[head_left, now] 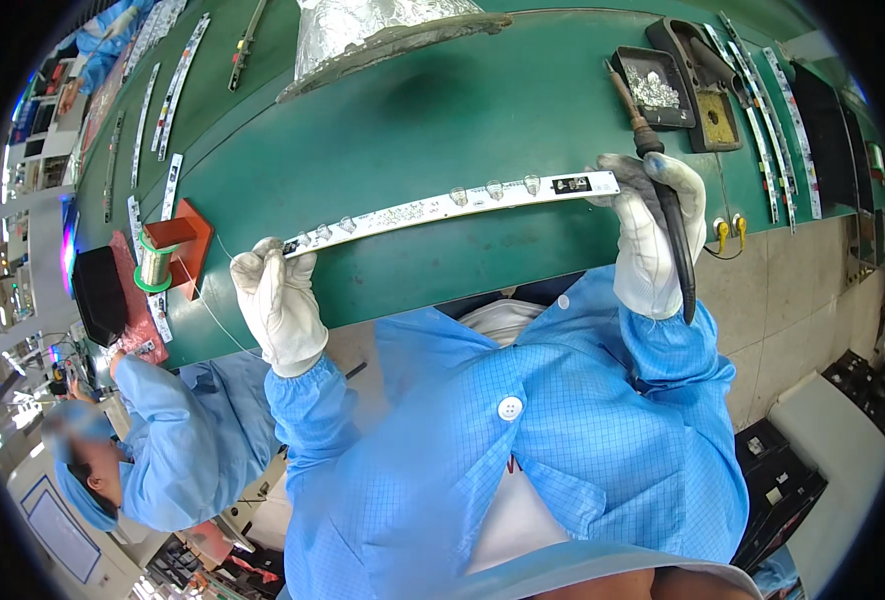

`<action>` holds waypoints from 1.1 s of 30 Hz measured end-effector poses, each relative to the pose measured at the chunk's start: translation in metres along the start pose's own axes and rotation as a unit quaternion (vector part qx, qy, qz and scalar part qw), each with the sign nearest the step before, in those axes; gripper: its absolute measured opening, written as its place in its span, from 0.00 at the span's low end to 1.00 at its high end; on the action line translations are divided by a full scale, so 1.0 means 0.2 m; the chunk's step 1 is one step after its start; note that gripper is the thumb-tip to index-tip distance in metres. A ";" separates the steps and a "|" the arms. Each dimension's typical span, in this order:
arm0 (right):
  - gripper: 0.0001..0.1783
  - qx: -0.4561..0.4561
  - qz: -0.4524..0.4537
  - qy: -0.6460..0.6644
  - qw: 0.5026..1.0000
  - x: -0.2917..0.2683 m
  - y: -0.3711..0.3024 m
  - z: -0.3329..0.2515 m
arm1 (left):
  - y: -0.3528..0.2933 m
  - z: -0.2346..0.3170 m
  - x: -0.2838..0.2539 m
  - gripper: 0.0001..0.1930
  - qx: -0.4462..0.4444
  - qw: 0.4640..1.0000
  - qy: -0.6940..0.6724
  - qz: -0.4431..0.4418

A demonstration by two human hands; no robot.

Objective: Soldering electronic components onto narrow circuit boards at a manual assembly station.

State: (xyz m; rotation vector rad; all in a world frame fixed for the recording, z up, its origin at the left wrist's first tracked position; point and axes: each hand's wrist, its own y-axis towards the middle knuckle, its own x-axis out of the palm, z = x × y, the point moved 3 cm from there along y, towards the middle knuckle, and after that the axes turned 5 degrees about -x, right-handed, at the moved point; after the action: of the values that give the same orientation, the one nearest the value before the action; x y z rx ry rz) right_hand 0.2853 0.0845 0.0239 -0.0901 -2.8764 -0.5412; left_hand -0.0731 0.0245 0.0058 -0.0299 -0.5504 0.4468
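Observation:
A long, narrow white circuit board strip (pixel 418 211) is held up over the green bench, its right end a little higher in the picture. Small clear domed parts stand along its upper edge. My left hand (pixel 278 305), in a white glove, pinches the left end of the strip. A thin wire pokes out beside those fingers. The strip's right end is gripped by my gloved right hand (pixel 653 225). That same hand also holds a soldering iron (pixel 675 235), its tip pointing away from me beside a small black tray (pixel 653 88).
Clear small parts fill the tray, beside an iron stand (pixel 718 115) with a yellowish sponge. A wire spool (pixel 153 265) sits on a red-orange holder (pixel 200 240) at left. Foil wraps a hood (pixel 373 40) at the back. More strips (pixel 778 120) lie right; a co-worker (pixel 178 440) sits left.

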 end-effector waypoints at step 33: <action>0.21 -0.021 0.033 -0.107 0.993 0.06 -0.11 0.01 | -0.16 0.20 0.02 0.18 -0.004 1.000 0.004 -0.021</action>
State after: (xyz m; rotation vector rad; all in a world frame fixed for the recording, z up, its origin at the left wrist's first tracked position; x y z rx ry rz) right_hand 0.2714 0.0651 0.0175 -0.2650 -3.0560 -0.6154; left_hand -0.0780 -0.0071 0.0466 -0.0272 -0.5433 0.4041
